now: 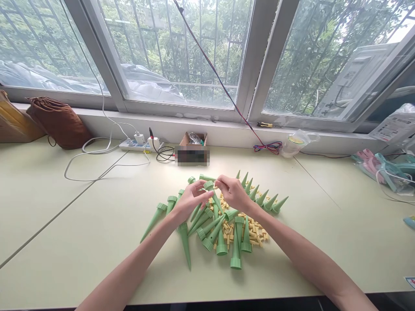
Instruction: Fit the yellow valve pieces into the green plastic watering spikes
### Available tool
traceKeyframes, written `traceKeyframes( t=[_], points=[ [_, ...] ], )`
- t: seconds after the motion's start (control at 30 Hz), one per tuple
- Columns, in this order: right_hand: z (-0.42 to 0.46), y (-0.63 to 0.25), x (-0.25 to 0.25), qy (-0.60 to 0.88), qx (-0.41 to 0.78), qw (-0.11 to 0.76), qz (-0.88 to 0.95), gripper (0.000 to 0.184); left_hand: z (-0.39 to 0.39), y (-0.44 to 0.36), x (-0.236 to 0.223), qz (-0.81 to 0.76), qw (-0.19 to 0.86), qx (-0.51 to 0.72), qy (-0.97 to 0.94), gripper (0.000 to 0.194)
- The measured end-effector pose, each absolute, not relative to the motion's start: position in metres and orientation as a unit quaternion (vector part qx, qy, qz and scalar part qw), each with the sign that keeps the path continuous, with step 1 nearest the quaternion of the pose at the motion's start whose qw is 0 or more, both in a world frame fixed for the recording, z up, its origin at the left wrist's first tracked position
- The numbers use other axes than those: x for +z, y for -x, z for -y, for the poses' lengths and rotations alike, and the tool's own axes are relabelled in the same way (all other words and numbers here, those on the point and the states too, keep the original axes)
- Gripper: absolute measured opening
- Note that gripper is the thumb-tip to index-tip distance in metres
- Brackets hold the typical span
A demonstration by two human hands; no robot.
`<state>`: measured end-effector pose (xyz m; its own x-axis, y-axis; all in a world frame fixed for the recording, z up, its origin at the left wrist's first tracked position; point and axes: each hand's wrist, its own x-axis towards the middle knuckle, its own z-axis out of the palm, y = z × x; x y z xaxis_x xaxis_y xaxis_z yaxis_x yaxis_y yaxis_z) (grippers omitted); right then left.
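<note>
My left hand (193, 198) is closed around a green plastic watering spike (216, 201), its wide capped end up and its point slanting down to the right. Beside the cap, my right hand (231, 190) is pinched shut; the fingertips hide what they grip. Below both hands lies a heap of small yellow plastic pieces (256, 231). More green spikes (237, 246) lie across the heap and in front of it. Others rest to the left, one of them a capped spike (154, 221). On the right, several spikes (271, 201) stand in a row, points up.
Behind the heap are a small cardboard box (188, 139), a power strip (129, 145) with a white cable, and coiled wires (272, 147). A brown drawstring bag (58, 121) is at the back left. Bagged pink and teal items (385, 166) lie at the right. Windows line the table's far edge.
</note>
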<state>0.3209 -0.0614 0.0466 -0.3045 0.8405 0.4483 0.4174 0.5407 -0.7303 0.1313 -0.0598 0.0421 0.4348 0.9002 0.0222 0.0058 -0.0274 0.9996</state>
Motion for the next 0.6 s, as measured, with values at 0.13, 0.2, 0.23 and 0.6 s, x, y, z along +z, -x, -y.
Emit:
traceKeyframes(
  t=[0.13,0.2,0.23,0.6],
  points=[
    [0.0608,-0.3204,0.0470,0.412,0.259,0.431,0.760,0.031,0.0630,-0.1331,0.0401,-0.387,0.485,0.401,-0.675,0.039],
    [0.0603,-0.3201,0.0465,0.413,0.268,0.434,0.755,0.031,0.0652,-0.1352,0.0394,-0.379,0.418,0.420,-0.711,0.035],
    [0.0601,-0.3199,0.0461,0.414,0.272,0.435,0.752,0.031,0.0663,-0.1363,0.0391,-0.374,0.381,0.428,-0.730,0.033],
    [0.0603,-0.3218,0.0509,0.444,0.281,0.472,0.707,0.036,0.0678,-0.1383,0.0423,-0.390,0.392,0.448,-0.703,0.040]
  ],
)
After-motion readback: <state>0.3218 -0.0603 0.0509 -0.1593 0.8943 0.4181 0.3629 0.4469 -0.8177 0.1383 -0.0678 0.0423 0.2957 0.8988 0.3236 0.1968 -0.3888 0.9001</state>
